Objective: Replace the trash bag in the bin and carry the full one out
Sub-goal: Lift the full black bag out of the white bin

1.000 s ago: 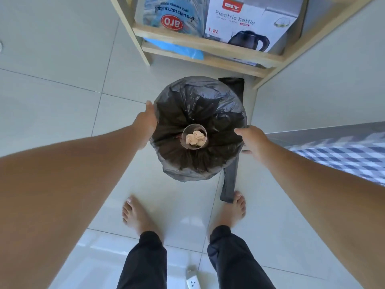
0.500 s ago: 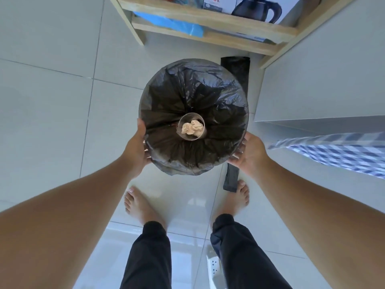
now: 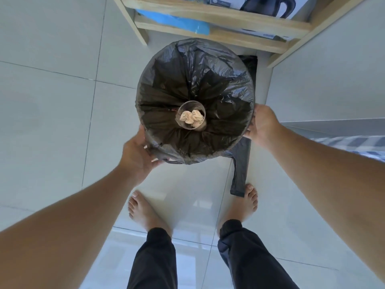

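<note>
Bin on floor, centre frame, just near of wooden shelf. Lined with black trash bag, edge folded over rim. Clear cup with crumpled tissue at bottom. Left hand gripping bag edge at near-left rim; right hand clasping right rim, fingers curled on plastic. Spare black bag flat on floor, right of bin, touching right foot.
</note>
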Tool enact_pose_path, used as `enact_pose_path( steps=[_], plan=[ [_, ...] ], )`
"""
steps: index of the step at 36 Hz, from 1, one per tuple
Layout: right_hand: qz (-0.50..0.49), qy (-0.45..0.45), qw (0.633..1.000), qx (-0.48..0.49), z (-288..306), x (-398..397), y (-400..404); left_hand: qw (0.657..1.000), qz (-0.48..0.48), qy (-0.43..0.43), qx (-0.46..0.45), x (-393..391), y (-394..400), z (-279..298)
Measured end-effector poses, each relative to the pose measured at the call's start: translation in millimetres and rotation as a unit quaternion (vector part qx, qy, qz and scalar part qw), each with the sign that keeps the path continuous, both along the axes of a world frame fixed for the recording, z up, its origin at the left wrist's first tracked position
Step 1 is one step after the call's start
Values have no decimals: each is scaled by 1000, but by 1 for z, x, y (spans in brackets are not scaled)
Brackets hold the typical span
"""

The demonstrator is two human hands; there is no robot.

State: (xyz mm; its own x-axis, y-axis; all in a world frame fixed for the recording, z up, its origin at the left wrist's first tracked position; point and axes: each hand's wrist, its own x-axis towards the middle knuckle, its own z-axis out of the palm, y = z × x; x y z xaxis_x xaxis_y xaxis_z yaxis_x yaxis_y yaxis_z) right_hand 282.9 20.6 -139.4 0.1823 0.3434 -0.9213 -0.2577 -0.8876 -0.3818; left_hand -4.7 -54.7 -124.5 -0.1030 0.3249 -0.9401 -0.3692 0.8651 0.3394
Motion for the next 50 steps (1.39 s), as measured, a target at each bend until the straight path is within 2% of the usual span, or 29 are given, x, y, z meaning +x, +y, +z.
enact_pose_path(
  steps=[7, 17, 22, 24, 26, 28, 31, 33, 35, 38, 42, 47, 50],
  plan=[
    [69, -18, 997, 8, 6, 5, 42, 996, 74, -50, 16, 16, -32, 5],
    [106, 27, 993, -35, 18, -8, 18, 987, 114, 111, -18, -9, 10, 12],
    [113, 57, 990, -56, 22, -22, -26, 983, 59, 174, -27, -32, 39, 16],
    [104, 61, 991, -59, 22, -27, -38, 983, 68, 168, 5, -38, 46, 22],
    [84, 58, 993, -52, 19, -30, -41, 987, 81, 124, 54, -43, 47, 29],
    [52, 50, 997, -27, 15, -29, -36, 989, 43, 102, 97, -47, 42, 35],
    [14, 42, 999, -3, 13, -26, -20, 979, -82, 109, 150, -46, 31, 42],
    [12, 32, 999, -5, 13, -27, -8, 966, -151, 130, 167, -42, 24, 48],
    [30, 21, 999, -13, 16, -29, 2, 958, -178, 137, 176, -39, 21, 50],
    [63, 2, 998, -29, 13, -32, 7, 967, -139, 129, 172, -46, 20, 52],
    [86, 3, 993, -81, 0, -28, -4, 986, 0, 30, 165, -50, 24, 56],
    [113, 39, 988, -102, -1, -39, -27, 988, 32, -27, 147, -58, 26, 48],
    [110, 57, 987, -99, -6, -48, -35, 991, 90, -42, 87, -62, 25, 40]
  ],
)
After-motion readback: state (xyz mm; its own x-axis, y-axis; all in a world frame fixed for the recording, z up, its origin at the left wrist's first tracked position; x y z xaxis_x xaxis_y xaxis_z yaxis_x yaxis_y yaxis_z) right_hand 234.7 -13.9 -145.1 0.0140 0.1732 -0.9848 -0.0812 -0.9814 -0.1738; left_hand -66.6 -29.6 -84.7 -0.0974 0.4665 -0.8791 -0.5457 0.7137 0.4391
